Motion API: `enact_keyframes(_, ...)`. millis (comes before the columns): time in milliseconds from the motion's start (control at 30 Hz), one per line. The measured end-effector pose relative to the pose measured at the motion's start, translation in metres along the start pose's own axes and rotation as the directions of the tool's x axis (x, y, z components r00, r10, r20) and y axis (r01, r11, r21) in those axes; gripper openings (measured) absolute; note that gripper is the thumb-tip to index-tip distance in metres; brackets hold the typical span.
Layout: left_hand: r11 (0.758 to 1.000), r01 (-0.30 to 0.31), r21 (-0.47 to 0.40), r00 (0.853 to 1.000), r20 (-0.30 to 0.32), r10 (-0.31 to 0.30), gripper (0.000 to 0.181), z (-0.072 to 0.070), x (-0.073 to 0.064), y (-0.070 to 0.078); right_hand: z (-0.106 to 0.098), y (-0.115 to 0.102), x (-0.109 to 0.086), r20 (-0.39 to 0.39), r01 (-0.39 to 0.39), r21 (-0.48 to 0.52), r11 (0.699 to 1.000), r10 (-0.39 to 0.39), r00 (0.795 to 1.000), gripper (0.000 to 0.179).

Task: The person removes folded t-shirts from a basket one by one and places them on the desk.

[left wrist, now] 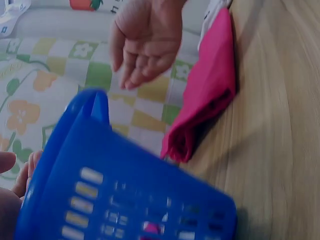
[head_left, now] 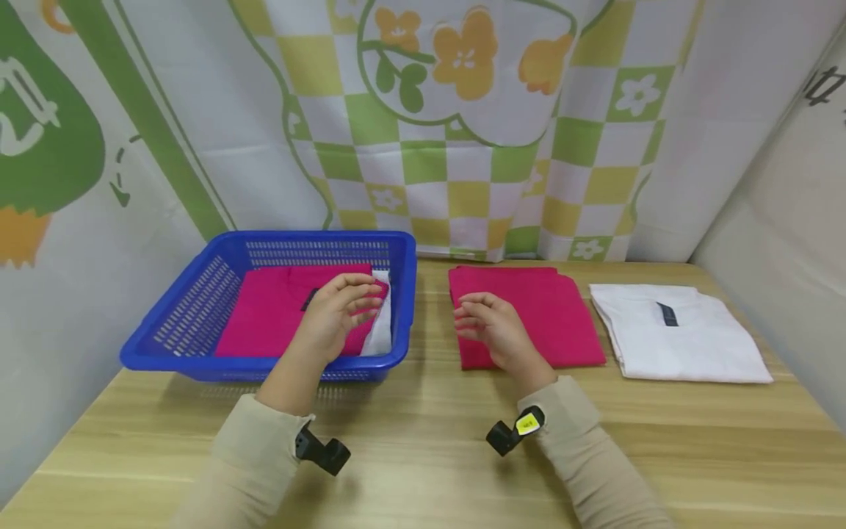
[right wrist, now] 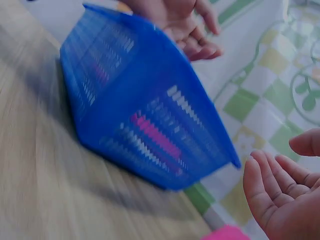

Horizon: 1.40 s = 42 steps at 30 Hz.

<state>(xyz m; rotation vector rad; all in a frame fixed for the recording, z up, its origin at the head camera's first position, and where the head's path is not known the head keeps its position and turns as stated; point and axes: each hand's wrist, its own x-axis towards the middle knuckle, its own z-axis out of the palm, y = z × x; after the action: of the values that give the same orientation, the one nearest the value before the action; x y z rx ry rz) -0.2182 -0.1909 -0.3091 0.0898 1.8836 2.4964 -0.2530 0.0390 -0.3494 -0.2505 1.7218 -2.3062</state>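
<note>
left hand (head_left: 338,310) is hovering over the blue basket (head_left: 198,363), fingers loose, gripping nothing; right hand (head_left: 494,327) is hanging empty above a pink bundle (head_left: 558,316) on the table (head_left: 423,470). inside, a pink garment (head_left: 264,316) is covering white cloth (head_left: 380,332), its folding seemingly helping it fit. a white garment (head_left: 694,349) is resting beside the bundle, the gap keeping both separate.

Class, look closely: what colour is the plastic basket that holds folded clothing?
The plastic basket is blue; it shows best in the head view.
</note>
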Motion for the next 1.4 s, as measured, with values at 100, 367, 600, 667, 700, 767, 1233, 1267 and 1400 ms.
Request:
enact_keyframes(100, 1.0, 0.002, 0.019, 1.0, -0.017, -0.001, 0.008, -0.012, -0.003, 0.003, 0.007, -0.003, 0.0, 0.031, 0.024, 0.018, 1.0, -0.025, 0.999, 0.009)
enact_keyframes(367, 0.999, 0.021, 0.049, 0.999, -0.037, -0.019, 0.009, -0.045, -0.009, 0.012, 0.034, -0.01, 0.003, 0.148, 0.012, 0.131, 0.991, -0.031, 0.989, 0.009)
enact_keyframes(600, 0.998, 0.018, 0.066, 0.998, -0.062, -0.014, 0.008, -0.075, -0.004, 0.024, 0.061, -0.017, 0.013, 0.215, -0.007, 0.12, 0.993, -0.019, 0.977, 0.009)
enact_keyframes(667, 0.997, 0.018, 0.079, 0.997, -0.08, -0.012, 0.008, -0.084, -0.003, 0.027, 0.068, -0.018, 0.018, 0.223, -0.012, 0.11, 0.994, -0.013, 0.975, 0.014)
enact_keyframes(700, 0.995, 0.018, 0.097, 0.996, -0.089, -0.01, 0.009, -0.089, -0.002, 0.029, 0.072, -0.019, 0.02, 0.226, -0.016, 0.104, 0.994, -0.007, 0.974, 0.015)
enact_keyframes(767, 0.99, 0.023, 0.142, 0.994, -0.105, -0.008, 0.01, -0.1, -0.001, 0.032, 0.078, -0.02, 0.025, 0.236, -0.024, 0.089, 0.996, 0.003, 0.972, 0.019)
enact_keyframes(1233, 0.885, 0.101, 0.454, 0.964, -0.264, 0.025, 0.024, -0.161, 0.005, 0.039, 0.122, -0.009, 0.051, 0.224, -0.059, -0.054, 0.997, 0.069, 0.972, 0.013)
enact_keyframes(1267, 0.859, 0.117, 0.498, 0.961, -0.276, 0.03, 0.029, -0.164, 0.006, 0.039, 0.123, -0.007, 0.052, 0.221, -0.057, -0.068, 0.996, 0.071, 0.973, 0.014)
enact_keyframes(1400, 0.756, 0.192, 0.626, 0.949, -0.314, 0.019, 0.046, -0.173, 0.007, 0.04, 0.13, -0.005, 0.054, 0.194, -0.078, -0.136, 0.988, 0.104, 0.976, 0.02)
